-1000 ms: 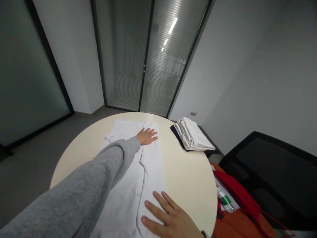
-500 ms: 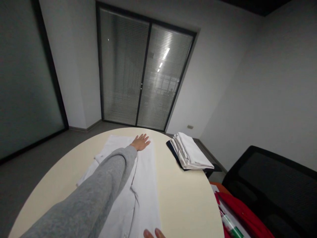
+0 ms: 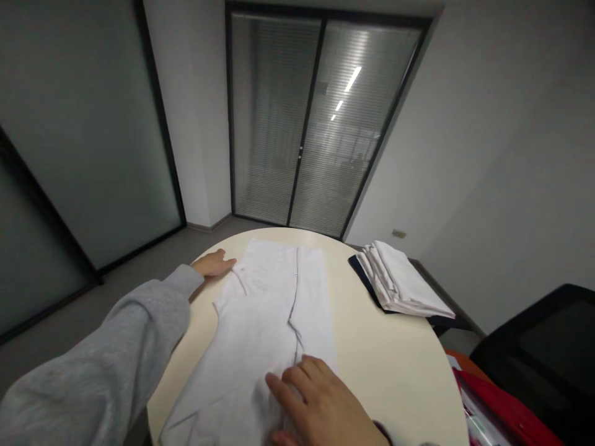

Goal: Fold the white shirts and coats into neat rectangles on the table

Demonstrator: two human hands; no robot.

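Observation:
A white garment (image 3: 264, 322), with a long seam or front opening running down its right part, lies spread on the round cream table. My left hand (image 3: 214, 263) has its thumb at the garment's upper left edge, with thumb and fingers apart. Nearer to me, my right hand (image 3: 320, 402) hovers over or touches the lower part of the cloth, fingers bent and apart; I cannot tell whether they press on it. Its thumb is cut off at the bottom of the view.
A stack of folded white cloth (image 3: 400, 279) rests on a dark folded piece at the table's (image 3: 381, 365) right edge. Beyond it stand a black mesh chair (image 3: 548, 347) and a red item (image 3: 511, 409). Glass doors with blinds (image 3: 320, 124) are in the far wall.
My left hand has moved left from the garment's top to its left edge. My right hand has come further into view over the lower cloth. The view has turned left.

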